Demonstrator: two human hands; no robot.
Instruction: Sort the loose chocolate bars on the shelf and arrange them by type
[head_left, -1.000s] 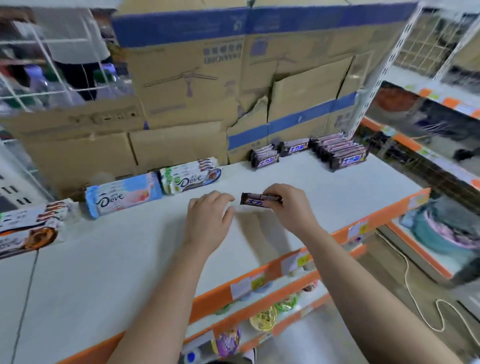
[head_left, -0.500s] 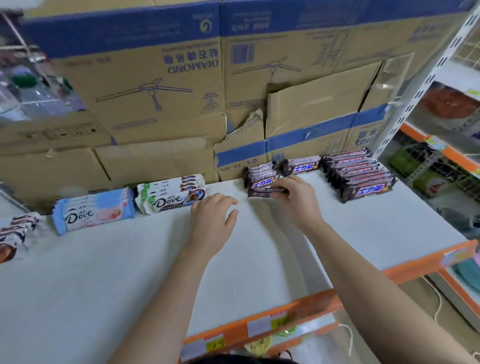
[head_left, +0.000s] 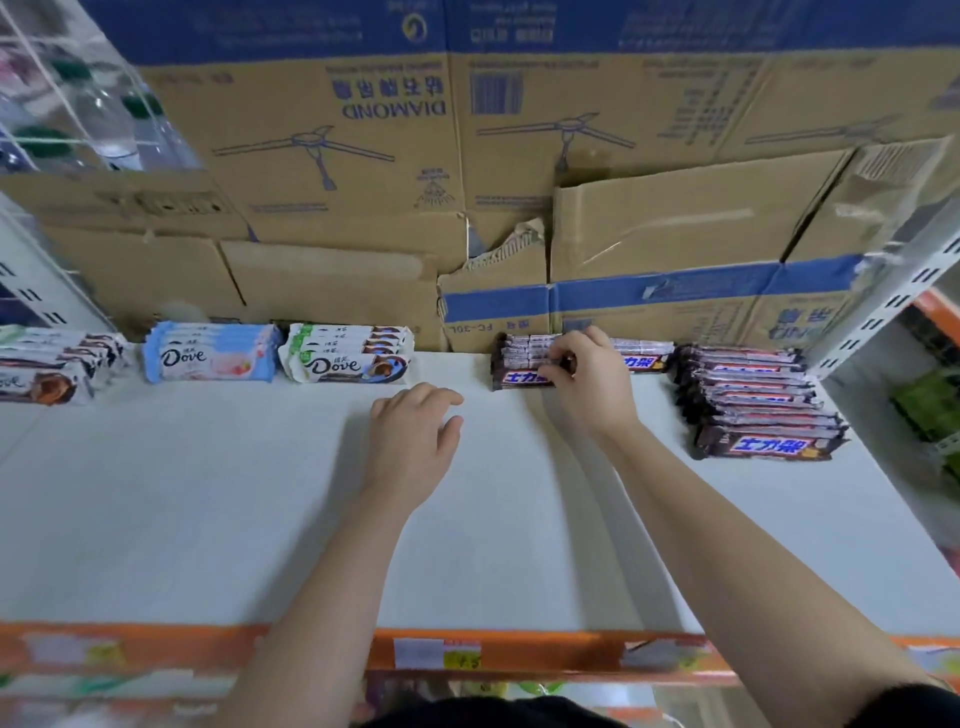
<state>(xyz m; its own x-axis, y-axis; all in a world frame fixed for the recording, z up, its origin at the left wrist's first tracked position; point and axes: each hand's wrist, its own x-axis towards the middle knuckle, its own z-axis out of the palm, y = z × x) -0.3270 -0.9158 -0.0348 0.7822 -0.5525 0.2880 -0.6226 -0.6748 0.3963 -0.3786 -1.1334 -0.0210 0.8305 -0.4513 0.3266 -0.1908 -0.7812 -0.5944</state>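
My right hand (head_left: 587, 382) reaches to the back of the white shelf (head_left: 260, 509) and grips a small brown Snickers bar (head_left: 524, 378) at the front of a short row of the same bars (head_left: 524, 345). A larger row of brown Snickers bars (head_left: 753, 400) lies to the right. Another brown bar (head_left: 647, 358) shows behind my right hand. My left hand (head_left: 415, 436) rests flat on the shelf, fingers relaxed, holding nothing. To the left stand rows of Dove bars: green-white (head_left: 348, 353), blue-pink (head_left: 210, 353) and brown-white (head_left: 49, 369).
Stacked cardboard boxes (head_left: 337, 156) wall off the back of the shelf. An orange price rail (head_left: 493, 654) runs along the front edge. A white perforated upright (head_left: 893, 306) stands at the right, with other shelves beyond it.
My right hand carried the small brown bar from mid-shelf to the back and set it at the front of the short row. The view moved closer. My left hand stayed put.
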